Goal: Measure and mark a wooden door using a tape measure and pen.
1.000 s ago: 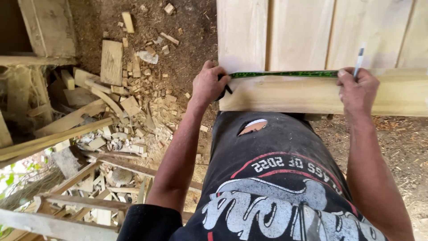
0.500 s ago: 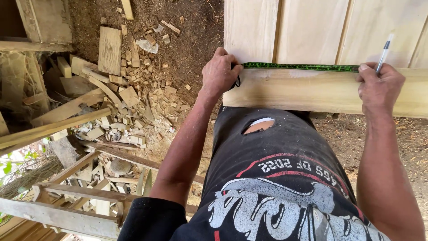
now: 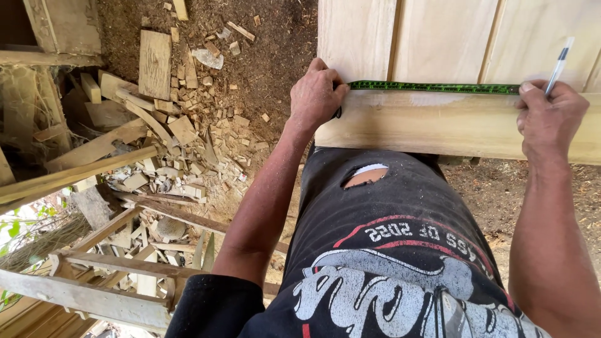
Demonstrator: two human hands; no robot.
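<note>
Tape measure (image 3: 432, 87) stretched left-right along plank (image 3: 438, 125)

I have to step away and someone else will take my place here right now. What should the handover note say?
Left hand: pins one end of the green tape measure at the left end of the pale wooden beam.
Right hand: holds the tape's other end down and grips a pen, tip raised off the wood.
Tape lies stretched flat along the beam's top edge, below the upright boards.
Done: tape laid out taut.
Left: no pen mark visible on the beam yet.
</note>
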